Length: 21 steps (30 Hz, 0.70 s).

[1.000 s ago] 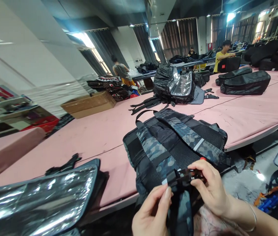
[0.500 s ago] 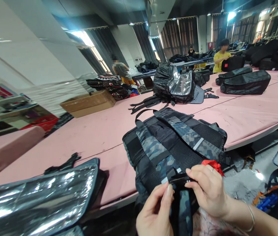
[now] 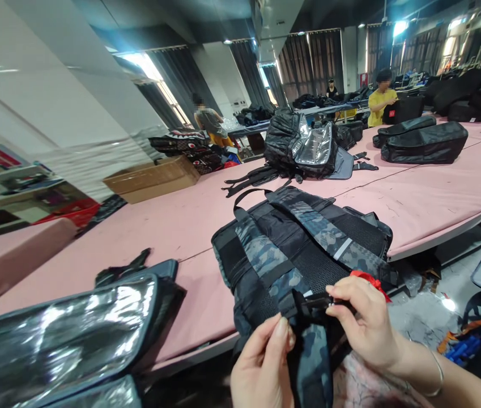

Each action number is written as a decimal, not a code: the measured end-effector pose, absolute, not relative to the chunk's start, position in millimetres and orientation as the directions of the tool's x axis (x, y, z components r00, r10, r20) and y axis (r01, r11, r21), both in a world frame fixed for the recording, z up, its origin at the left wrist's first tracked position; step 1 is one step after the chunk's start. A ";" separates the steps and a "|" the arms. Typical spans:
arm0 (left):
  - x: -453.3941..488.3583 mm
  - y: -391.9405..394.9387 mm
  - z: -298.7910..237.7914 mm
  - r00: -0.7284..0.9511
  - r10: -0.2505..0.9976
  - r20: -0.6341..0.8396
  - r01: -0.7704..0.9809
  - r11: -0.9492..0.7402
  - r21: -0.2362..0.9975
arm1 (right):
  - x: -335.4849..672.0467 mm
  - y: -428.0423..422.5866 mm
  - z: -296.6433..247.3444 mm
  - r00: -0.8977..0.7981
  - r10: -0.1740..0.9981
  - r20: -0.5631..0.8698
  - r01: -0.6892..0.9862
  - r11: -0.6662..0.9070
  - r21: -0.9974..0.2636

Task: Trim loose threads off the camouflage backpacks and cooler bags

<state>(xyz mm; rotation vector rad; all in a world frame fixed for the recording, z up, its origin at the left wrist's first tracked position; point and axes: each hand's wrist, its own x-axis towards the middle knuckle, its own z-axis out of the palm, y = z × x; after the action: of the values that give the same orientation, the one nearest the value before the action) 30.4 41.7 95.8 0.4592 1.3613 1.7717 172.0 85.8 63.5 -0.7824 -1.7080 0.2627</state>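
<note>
A dark camouflage backpack (image 3: pixel 299 243) lies back-side up on the pink table (image 3: pixel 172 226), hanging over its near edge. My left hand (image 3: pixel 261 362) pinches the camouflage shoulder strap (image 3: pixel 310 357) just below a black buckle (image 3: pixel 312 303). My right hand (image 3: pixel 363 323) is closed on the buckle from the right, fingertips pressed to it. A small red piece (image 3: pixel 370 280) shows above my right knuckles; I cannot tell whether the hand holds it.
A silver-lined open bag (image 3: pixel 66 340) lies at the near left. Another open black bag (image 3: pixel 303 147) and long black cases (image 3: pixel 425 141) sit farther back. A cardboard box (image 3: pixel 150 178) stands at the table's far side. People work at distant tables.
My hands have shifted slightly on the buckle and strap. The red piece came into view above my right hand. The silver-lined bag moved a little to the right.
</note>
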 end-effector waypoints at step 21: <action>26.7 40.5 91.2 -0.485 0.859 -0.165 -0.352 -0.019 0.936 | 164.8 84.8 64.4 -0.122 0.844 0.522 0.063 0.531 -0.845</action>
<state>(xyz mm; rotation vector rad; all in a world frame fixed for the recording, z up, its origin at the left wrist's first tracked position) 26.7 40.5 91.2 0.5828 1.3290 1.6664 164.8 84.8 64.4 -0.8007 -1.5625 0.8078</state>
